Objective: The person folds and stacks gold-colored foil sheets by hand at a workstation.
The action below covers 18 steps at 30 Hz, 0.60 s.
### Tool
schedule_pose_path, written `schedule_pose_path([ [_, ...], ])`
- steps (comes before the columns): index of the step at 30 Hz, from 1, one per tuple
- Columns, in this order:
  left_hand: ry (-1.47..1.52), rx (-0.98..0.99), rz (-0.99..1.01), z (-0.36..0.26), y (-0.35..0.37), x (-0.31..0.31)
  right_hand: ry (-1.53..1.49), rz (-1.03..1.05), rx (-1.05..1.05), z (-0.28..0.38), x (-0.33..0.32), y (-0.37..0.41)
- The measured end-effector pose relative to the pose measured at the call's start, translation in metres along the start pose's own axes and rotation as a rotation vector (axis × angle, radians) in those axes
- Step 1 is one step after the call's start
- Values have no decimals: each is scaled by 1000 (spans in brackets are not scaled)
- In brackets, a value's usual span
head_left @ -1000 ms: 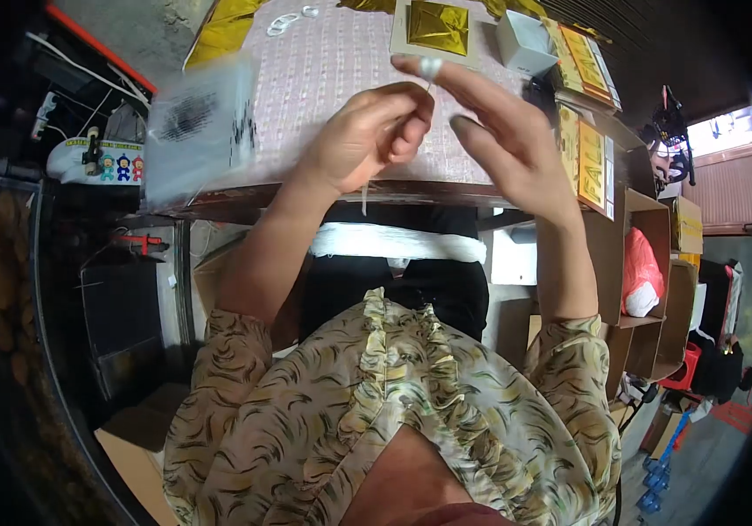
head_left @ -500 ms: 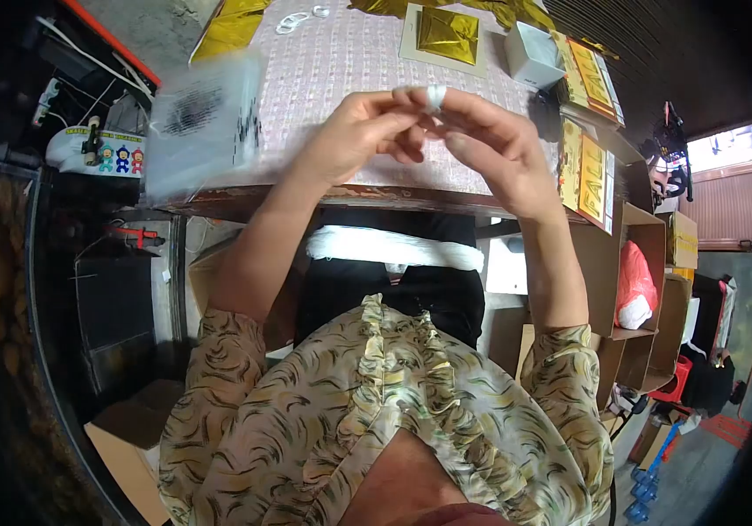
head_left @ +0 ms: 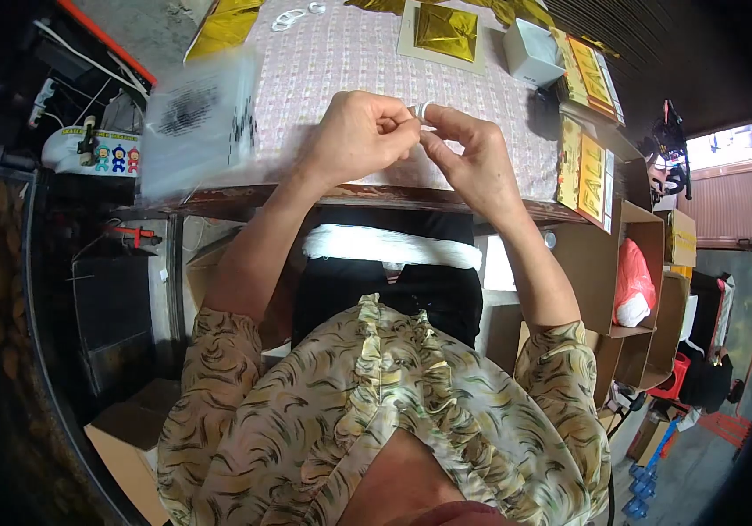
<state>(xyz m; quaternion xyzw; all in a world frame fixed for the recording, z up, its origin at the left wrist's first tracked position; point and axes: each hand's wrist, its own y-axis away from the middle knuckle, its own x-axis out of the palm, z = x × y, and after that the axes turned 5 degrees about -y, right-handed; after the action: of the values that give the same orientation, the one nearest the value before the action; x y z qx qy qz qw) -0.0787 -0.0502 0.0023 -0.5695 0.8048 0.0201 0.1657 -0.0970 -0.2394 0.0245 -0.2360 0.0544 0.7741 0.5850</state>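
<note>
Above the table's front part, my two hands meet fingertip to fingertip. A small band of white string [head_left: 420,110] circles a fingertip of my right hand [head_left: 478,162], whose thumb and index finger press close together. My left hand [head_left: 363,136] is closed in a pinch against that same string; its fingertips hide the exact grip. Across my lap lies a long bundle of white strands [head_left: 393,246]. Farther back on the table are white loops [head_left: 288,19], which look like coiled string.
A checked cloth covers the table [head_left: 323,61]. Gold foil [head_left: 446,33] on a card and a white box [head_left: 534,54] stand at the back. Clear plastic bags [head_left: 196,118] lie left; FALL packs [head_left: 586,171] sit right. Cardboard boxes [head_left: 639,289] stand beside the table.
My left hand has turned from loosely extended fingers into a tight pinch. The right hand has moved slightly left and lower, its fingers more bent, bringing both hands closer together.
</note>
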Motion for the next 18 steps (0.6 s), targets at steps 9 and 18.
schedule_pose_path([
  [9,-620,349,42,-11,-6,-11,-196,178,141,-2,-10,-7],
  [18,133,244,1,1,1,8,-516,264,257,-6,-24,-12],
])
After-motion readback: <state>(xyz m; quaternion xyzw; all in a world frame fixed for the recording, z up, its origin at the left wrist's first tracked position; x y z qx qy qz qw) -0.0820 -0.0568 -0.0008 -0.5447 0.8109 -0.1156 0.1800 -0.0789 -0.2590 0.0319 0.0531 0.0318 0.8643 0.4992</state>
